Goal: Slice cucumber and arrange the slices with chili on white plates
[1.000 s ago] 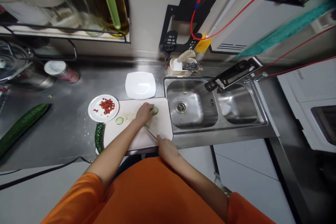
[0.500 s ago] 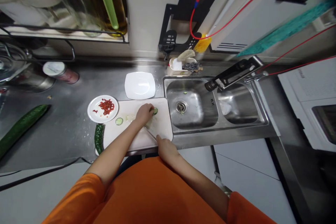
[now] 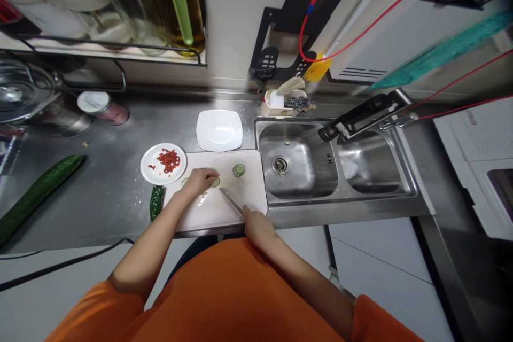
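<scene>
My left hand (image 3: pixel 198 181) is over the white cutting board (image 3: pixel 248 208), its fingers pinched together at the edge of a cucumber slice (image 3: pixel 215 183). In my right hand (image 3: pixel 258 226), low on the board's right side, is a knife (image 3: pixel 231 201) with its blade pointing up and left. A small overlapping stack of cucumber slices (image 3: pixel 239 170) lies on the right part of the board. Another pale slice (image 3: pixel 184 181) shows partly behind my left hand. A cut piece of cucumber (image 3: pixel 156 203) rests at the board's left edge, beside my left forearm.
A round plate (image 3: pixel 144 165) with chopped red pieces overlaps the board's upper left corner. Behind the board stands a white square plate (image 3: pixel 219 129). A double sink (image 3: pixel 296 157) adjoins on the right. A long cucumber (image 3: pixel 40 195) and a lidded jar (image 3: pixel 103 107) are farther left.
My left hand has moved left from the slices at the board's right, which now lie uncovered, to another slice. The knife stays in my right hand. The whole view has shifted slightly.
</scene>
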A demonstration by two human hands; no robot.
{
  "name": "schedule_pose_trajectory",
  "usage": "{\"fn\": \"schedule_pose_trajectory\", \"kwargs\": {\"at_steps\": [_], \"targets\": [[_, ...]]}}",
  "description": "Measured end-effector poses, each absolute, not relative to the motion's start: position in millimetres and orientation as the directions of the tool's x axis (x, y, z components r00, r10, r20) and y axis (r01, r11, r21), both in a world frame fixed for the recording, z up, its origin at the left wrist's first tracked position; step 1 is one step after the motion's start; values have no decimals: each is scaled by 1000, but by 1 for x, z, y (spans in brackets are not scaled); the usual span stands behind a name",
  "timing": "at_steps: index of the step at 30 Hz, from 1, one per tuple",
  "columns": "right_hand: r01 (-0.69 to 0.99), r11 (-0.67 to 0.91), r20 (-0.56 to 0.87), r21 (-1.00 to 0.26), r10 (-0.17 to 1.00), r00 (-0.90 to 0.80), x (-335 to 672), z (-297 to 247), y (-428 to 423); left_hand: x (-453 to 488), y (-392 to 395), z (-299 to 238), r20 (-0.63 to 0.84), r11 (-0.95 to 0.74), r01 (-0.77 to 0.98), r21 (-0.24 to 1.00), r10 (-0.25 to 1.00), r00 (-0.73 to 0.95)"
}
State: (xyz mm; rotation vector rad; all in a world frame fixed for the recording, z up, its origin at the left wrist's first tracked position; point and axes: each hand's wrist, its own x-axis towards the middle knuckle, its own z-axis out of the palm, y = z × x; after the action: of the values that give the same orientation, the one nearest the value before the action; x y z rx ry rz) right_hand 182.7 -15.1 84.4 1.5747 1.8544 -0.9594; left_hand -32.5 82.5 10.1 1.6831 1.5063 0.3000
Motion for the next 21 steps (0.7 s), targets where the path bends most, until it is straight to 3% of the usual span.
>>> {"fn": "schedule_pose_trajectory", "kwargs": {"at_steps": [11,21], "targets": [[983,52,-789,-174,591,-171,178,88,-12,-38,48,-4,-121,-125,809,574,964,235],[985,70,-752,-158,638,-166,152,94,-7,-28,30,-15,-83,-37,834,550,992,99]]}}
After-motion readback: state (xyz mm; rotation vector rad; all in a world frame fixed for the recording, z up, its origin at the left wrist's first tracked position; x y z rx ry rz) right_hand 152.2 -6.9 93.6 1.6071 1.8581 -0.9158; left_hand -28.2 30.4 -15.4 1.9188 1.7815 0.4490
